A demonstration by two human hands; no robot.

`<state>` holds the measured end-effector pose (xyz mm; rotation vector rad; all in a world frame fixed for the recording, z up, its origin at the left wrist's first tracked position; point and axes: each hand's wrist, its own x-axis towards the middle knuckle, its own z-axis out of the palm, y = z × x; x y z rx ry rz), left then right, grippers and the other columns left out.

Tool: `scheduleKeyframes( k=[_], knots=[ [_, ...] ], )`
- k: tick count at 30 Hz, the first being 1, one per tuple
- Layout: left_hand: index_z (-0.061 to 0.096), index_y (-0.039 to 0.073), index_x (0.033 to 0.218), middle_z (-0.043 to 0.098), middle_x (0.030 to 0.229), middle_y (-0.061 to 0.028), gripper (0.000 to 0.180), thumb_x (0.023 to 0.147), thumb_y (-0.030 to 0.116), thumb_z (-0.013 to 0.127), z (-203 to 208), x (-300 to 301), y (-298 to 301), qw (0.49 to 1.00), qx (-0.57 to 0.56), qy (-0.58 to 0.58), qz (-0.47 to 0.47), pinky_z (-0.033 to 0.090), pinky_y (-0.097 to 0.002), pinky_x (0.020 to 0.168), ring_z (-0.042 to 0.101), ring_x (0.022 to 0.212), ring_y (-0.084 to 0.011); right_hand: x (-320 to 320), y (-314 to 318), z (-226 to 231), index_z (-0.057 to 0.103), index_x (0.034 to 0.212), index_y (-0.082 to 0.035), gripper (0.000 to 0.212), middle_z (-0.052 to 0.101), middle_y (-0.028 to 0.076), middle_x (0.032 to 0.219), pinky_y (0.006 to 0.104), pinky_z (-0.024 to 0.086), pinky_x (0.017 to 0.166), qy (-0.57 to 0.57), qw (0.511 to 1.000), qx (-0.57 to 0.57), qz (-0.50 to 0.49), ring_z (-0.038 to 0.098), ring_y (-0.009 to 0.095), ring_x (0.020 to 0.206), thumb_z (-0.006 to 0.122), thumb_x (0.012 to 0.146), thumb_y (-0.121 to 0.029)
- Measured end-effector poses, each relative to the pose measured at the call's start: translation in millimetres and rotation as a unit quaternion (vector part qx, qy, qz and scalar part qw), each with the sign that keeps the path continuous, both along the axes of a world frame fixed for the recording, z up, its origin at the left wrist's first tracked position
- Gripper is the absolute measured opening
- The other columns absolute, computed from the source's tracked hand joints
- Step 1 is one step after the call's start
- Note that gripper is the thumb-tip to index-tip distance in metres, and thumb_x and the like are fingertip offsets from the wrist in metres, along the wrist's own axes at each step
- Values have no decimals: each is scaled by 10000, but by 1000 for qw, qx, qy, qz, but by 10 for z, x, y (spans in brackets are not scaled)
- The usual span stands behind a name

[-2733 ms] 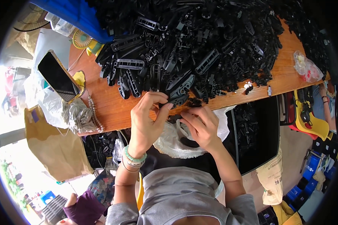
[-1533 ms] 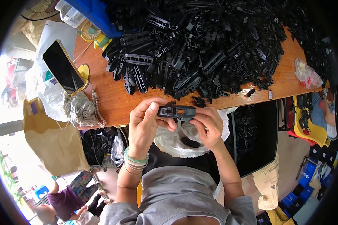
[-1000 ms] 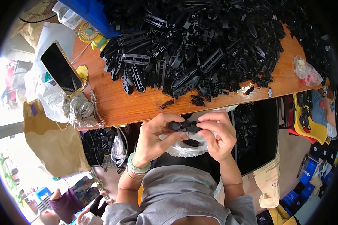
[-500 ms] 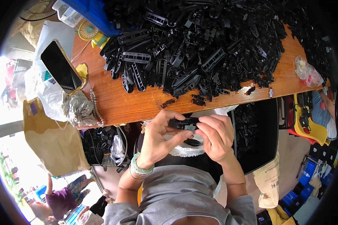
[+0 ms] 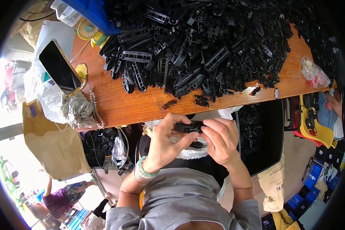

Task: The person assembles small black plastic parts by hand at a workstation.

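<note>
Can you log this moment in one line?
left hand: holds black part; right hand: also holds it; on wooden table: heap of black parts

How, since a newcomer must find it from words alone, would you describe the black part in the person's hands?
Find the brown wooden table with its heap of black parts, then look just below its near edge in the picture. Between the left hand and right hand sits the elongated black part. Unlike its heaped neighbours, this one is pinched in the fingers of both hands.

Black, probably plastic part [image 5: 188,127] between fingers [image 5: 217,132]
</note>
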<state>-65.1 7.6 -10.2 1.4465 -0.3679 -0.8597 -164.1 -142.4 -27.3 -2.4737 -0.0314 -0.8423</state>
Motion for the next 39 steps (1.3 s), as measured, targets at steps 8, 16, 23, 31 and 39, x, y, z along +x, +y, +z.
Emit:
scheduleKeyframes(
  k=[8, 16, 23, 31, 39],
  knots=[
    [566, 1, 947, 643, 878, -66, 226, 781, 15, 720, -47, -75, -10, 995, -20, -89, -46, 564, -243, 647, 676, 749, -123, -220, -99, 50, 641, 1008, 2, 314, 638, 94, 825, 295, 458, 652, 219, 884, 411, 30, 595, 209, 710, 758, 735, -100],
    [644, 5, 963, 607, 918, -104, 273, 709, -6, 742, -105, 46, -61, 841, 46, -538, -23, 514, -317, 604, 631, 687, -242, -268, -238, -31, 654, 1000, 2, 313, 620, 88, 763, 279, 447, 548, 238, 920, 311, -1, 564, 187, 597, 767, 713, -51],
    [617, -7, 988, 535, 922, -101, 266, 740, 37, 702, -129, 397, -463, 740, 125, -658, 69, 465, -346, 635, 550, 764, -261, 236, -4, -214, 676, 912, -54, 257, 549, 28, 788, 290, 417, 517, -16, 987, 34, -159, 521, 167, 608, 758, 678, 14],
    [601, -10, 955, 516, 905, -109, 250, 731, 33, 703, -142, 427, -503, 720, 156, -673, 59, 451, -362, 658, 530, 760, -273, 285, 12, -413, 659, 891, -62, 309, 588, 61, 883, 292, 423, 527, -65, 988, 32, -136, 498, 180, 611, 733, 610, 46],
    [607, -15, 976, 534, 916, -102, 278, 712, 8, 689, -111, 428, -501, 696, 186, -692, 50, 450, -360, 680, 534, 787, -269, 264, 19, -441, 571, 892, -4, 253, 623, 138, 904, 329, 487, 641, -67, 991, 107, -46, 612, 273, 758, 662, 690, 117]
  ],
)
